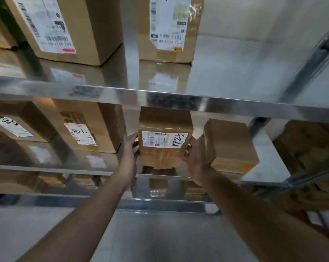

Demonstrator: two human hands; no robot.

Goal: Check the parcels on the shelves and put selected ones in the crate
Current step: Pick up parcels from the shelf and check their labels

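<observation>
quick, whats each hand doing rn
Left hand: grips the left side of the labelled parcel on the middle shelf.
Right hand: grips the right side of the same parcel.

The shelves [160,95] are bright sheet metal, smooth and glossy enough to mirror the parcels. The parcel [164,138] is matt brown cardboard, wrapped in shiny clear tape, with a white paper label [164,139]. Neighbouring cartons [231,144] are plain matt cardboard.
</observation>
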